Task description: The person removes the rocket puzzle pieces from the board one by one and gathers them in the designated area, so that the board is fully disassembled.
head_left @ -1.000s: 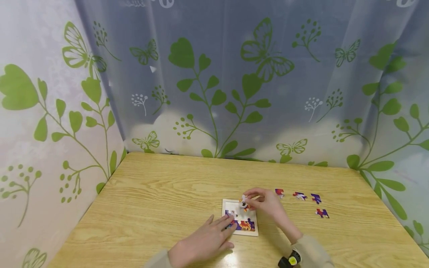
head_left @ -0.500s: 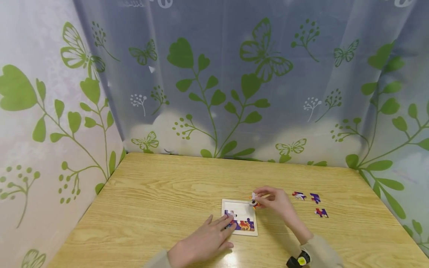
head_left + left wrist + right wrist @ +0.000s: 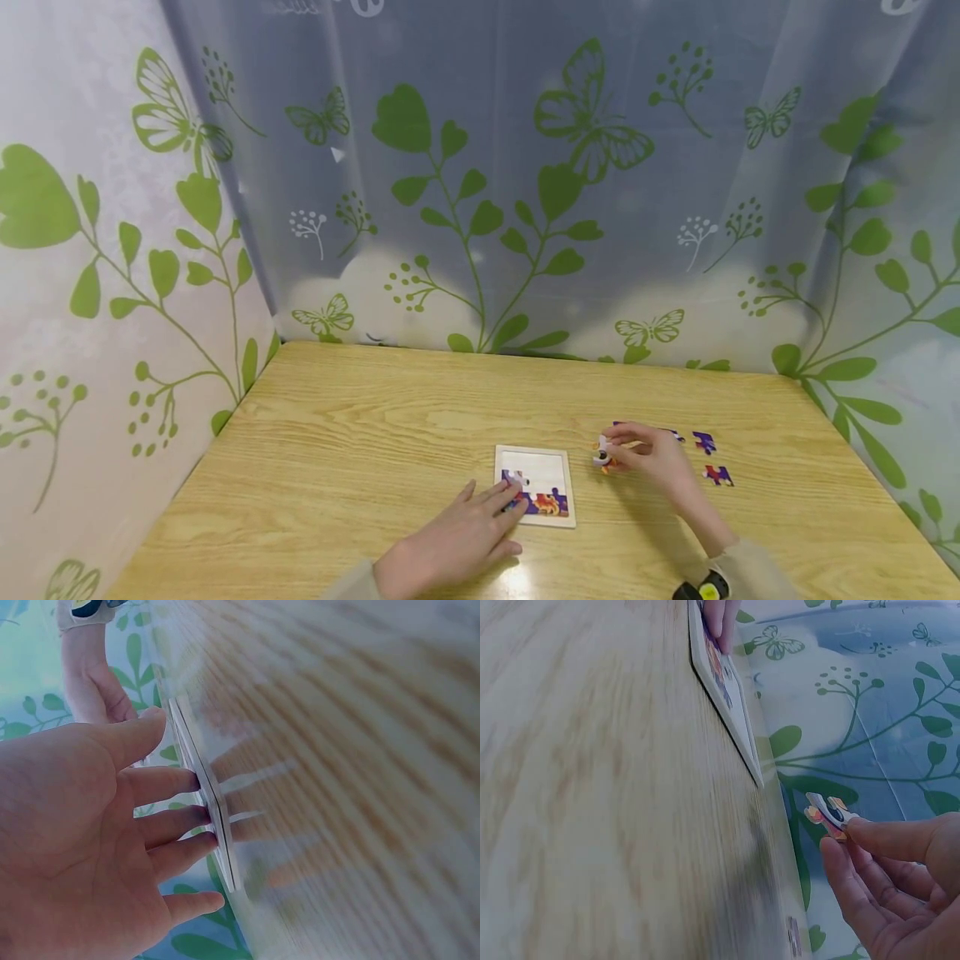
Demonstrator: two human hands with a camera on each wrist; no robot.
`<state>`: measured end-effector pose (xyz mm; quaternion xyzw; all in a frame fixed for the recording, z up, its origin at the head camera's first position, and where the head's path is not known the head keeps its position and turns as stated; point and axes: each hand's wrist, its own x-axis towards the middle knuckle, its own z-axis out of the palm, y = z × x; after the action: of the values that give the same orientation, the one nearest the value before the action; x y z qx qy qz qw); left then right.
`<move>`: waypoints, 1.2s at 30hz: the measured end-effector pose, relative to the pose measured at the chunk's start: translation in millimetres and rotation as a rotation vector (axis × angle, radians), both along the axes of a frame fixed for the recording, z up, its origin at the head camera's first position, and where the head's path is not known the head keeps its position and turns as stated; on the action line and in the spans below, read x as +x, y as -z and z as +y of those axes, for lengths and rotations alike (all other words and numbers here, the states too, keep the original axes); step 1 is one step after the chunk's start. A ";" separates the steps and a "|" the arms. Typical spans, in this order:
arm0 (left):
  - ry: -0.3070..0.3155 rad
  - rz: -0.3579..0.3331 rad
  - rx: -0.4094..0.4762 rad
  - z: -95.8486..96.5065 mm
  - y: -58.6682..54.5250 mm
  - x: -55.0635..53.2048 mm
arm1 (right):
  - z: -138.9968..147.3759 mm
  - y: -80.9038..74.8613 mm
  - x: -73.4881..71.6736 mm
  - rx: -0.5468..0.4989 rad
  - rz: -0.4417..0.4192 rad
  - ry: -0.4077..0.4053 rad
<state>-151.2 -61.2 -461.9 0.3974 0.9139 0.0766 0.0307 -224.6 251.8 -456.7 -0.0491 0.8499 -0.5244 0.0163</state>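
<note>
Left hand point(image 3: 461, 537): fingers straight and spread, thumb held apart; fingertips rest on the tray's lower-left part, gripping nothing. In the left wrist view the little finger lies clear of the tray edge.

Puzzle tray point(image 3: 536, 463): white, pale-rimmed, flat on the wood-grain table point(image 3: 360, 433); upper part bare. Fitted pieces point(image 3: 551, 504), purple, orange and white, line the bottom and lower left, partly under the left fingers.

Held jigsaw piece point(image 3: 602, 457): white and orange with a dark spot; raised above the table, right of the tray and apart from it.

Right hand point(image 3: 658, 461): thumb and forefinger closed in a pinch on that piece; remaining fingers bent.

Loose jigsaw pieces: some partly covered behind the right hand; farther right, a purple piece point(image 3: 703, 442) and, nearer the person, a red-and-purple piece point(image 3: 717, 475).
</note>
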 end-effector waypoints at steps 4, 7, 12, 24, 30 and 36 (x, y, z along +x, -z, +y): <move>0.000 0.003 0.000 -0.2 -0.1 0.1 | 12.6 -0.4 2.4 0.027 -0.015 0.021; -0.003 0.007 -0.003 -0.1 -0.5 0.3 | 23.6 -2.1 5.6 0.061 -0.001 0.031; -0.009 -0.011 -0.004 0.1 -1.1 0.0 | 43.8 -2.2 8.6 0.095 0.026 0.040; 0.002 -0.054 0.007 -1.1 -1.8 -1.1 | 78.2 1.6 11.2 0.217 0.043 0.083; -0.002 -0.030 0.005 -0.5 -0.9 -0.5 | 89.0 6.7 6.6 0.320 0.073 0.073; -0.008 -0.019 0.004 -0.3 0.6 -0.6 | 92.0 7.6 2.1 0.387 0.036 0.049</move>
<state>-151.9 -61.5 -462.6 0.3930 0.9151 0.0823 0.0381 -222.4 343.8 -464.2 -0.0339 0.9360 -0.3504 -0.0026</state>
